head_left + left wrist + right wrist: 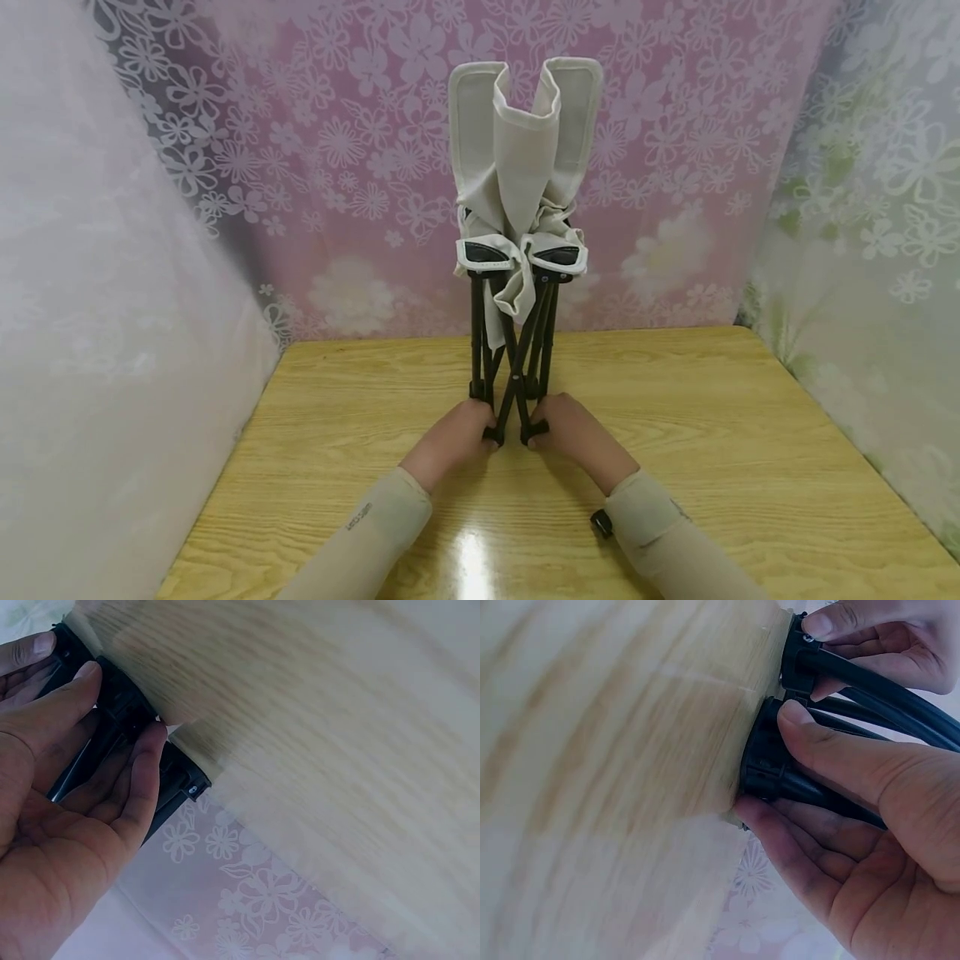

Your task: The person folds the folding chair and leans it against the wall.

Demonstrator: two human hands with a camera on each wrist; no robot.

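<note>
A folding chair stands folded upright on the table, with cream fabric [525, 158] bunched at its top and thin black legs [515, 377] crossing below. My left hand [459, 433] grips the front left foot [493, 435], thumb on one side and fingers on the other. On the front right foot [535, 430], my right hand [573, 429] has the same kind of hold. Close up in the right wrist view, the thumb and fingers pinch a black plastic foot [763, 761]. The left wrist view shows black feet [124, 697] side by side against the wood.
The chair rests on a wood-grain table [360, 400] near its back edge. Behind hangs a pink flowered curtain [360, 167], with pale sheets [112, 333] at both sides. A small black object [602, 523] sits by the right sleeve [652, 517].
</note>
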